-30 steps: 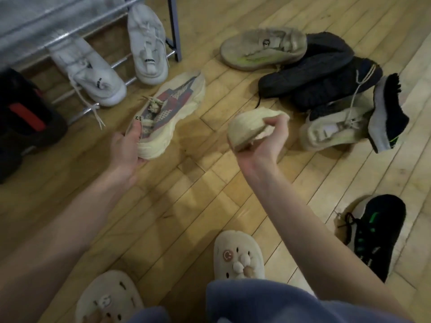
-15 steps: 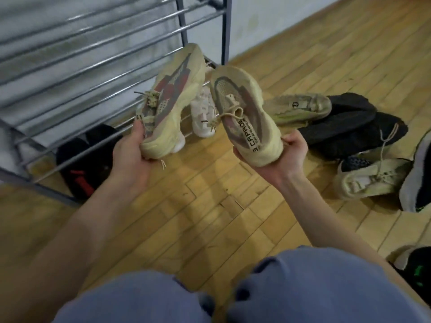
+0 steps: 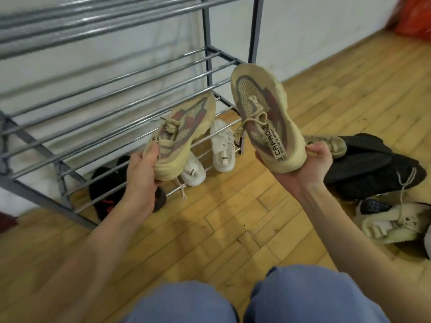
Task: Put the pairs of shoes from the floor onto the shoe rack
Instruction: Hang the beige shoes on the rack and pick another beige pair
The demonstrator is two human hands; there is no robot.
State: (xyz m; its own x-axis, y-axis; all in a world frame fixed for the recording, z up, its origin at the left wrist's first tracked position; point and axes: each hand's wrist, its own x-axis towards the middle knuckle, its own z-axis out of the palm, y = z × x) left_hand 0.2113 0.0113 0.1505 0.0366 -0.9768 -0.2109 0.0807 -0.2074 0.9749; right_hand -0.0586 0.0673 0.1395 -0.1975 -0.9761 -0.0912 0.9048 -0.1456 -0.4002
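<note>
I hold a pair of cream sneakers with red and grey panels in the air in front of the metal shoe rack (image 3: 130, 89). My left hand (image 3: 142, 173) grips the heel of the left sneaker (image 3: 184, 134), whose toe points at the rack's middle shelf. My right hand (image 3: 303, 164) grips the heel of the right sneaker (image 3: 263, 117), toe up, beside the rack's right post. On the bottom shelf sit a white pair (image 3: 221, 148) and a black shoe with red trim (image 3: 105, 190).
Several more shoes lie on the wooden floor at the right: a black pair (image 3: 373, 166), a beige sneaker (image 3: 391, 227) and another beige one (image 3: 331, 143) behind my right hand. My knees in blue trousers (image 3: 233, 299) fill the bottom. An orange bag (image 3: 415, 17) sits at the far right corner.
Both hands picked the cream sneakers up off the floor and raised them toward the rack. My view has tilted up, and the rack now looms closer.
</note>
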